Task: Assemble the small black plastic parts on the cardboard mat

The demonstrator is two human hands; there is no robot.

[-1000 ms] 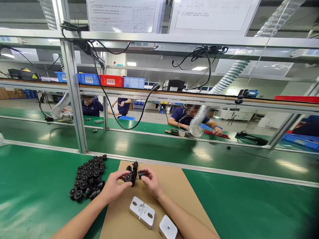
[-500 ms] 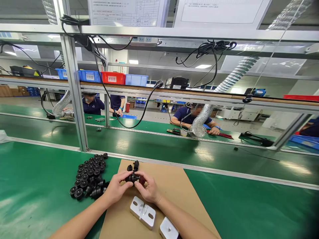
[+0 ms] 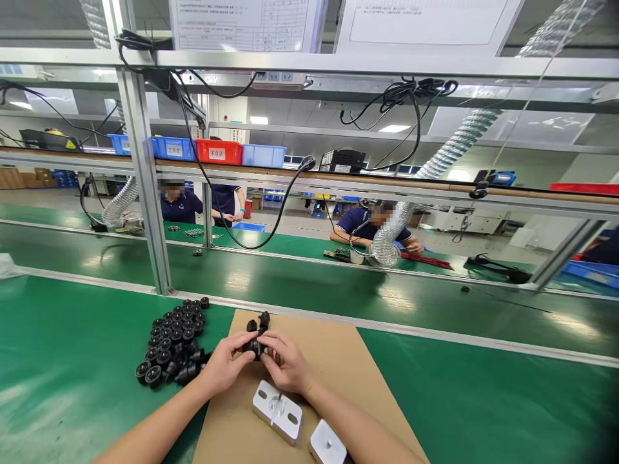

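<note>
Both my hands meet over a brown cardboard sheet (image 3: 338, 374) on the green bench. My left hand (image 3: 222, 367) pinches a small black round part (image 3: 253, 348) from the left. My right hand (image 3: 286, 364) grips the same black part from the right, fingers curled over it. A few more black parts (image 3: 258, 320) lie on the cardboard just beyond my fingers. A heap of several black round parts (image 3: 174, 341) sits on the green mat left of my left hand. Two white blocks (image 3: 277, 411) (image 3: 326, 443) rest on the cardboard below my wrists.
An aluminium frame post (image 3: 145, 187) rises at the back left. A green conveyor belt (image 3: 338, 290) runs across behind the cardboard. Other people work at the far bench (image 3: 367, 225) (image 3: 176, 203). Cables and a flexible duct (image 3: 387, 245) hang there.
My hands have come together: a second ago the right hand held a separate black piece apart; now both grip one joined black part. The view has shifted slightly.
</note>
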